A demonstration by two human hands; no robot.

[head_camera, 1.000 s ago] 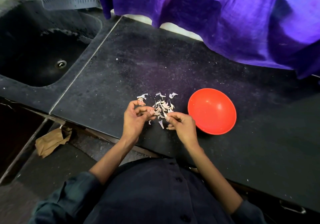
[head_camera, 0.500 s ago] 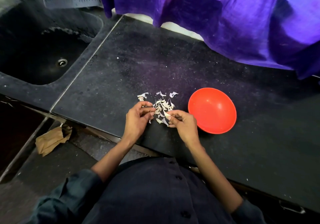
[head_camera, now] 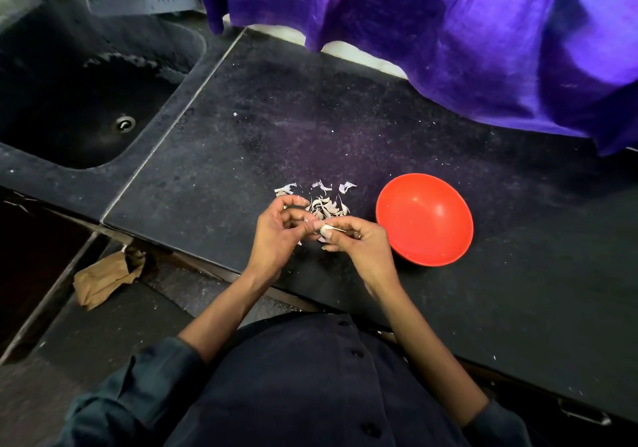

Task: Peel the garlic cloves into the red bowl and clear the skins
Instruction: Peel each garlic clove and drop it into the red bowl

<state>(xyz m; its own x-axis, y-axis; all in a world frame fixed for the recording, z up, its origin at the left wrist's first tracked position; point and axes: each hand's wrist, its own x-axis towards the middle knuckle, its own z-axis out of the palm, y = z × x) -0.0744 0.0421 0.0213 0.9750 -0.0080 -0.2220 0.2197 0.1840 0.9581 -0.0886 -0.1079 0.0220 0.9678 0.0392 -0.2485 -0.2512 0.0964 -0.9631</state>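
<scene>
A red bowl [head_camera: 424, 218] sits on the black counter [head_camera: 241, 135], right of my hands; I see nothing inside it. A pile of pale garlic skins [head_camera: 324, 205] lies just beyond my fingers. My right hand [head_camera: 359, 243] pinches a small whitish garlic clove [head_camera: 326, 229] at its fingertips. My left hand [head_camera: 279, 232] has its fingers curled, and its fingertips meet the same clove from the left. Both hands hover near the counter's front edge.
A dark sink [head_camera: 79, 101] with a drain is set into the counter at the left. Purple cloth [head_camera: 448, 39] hangs over the back edge. A crumpled brown paper bag [head_camera: 103, 279] lies on the floor below the counter's front left.
My hands have come closer together, and the clove is now held between both sets of fingertips. The bowl and the skin pile have stayed put.
</scene>
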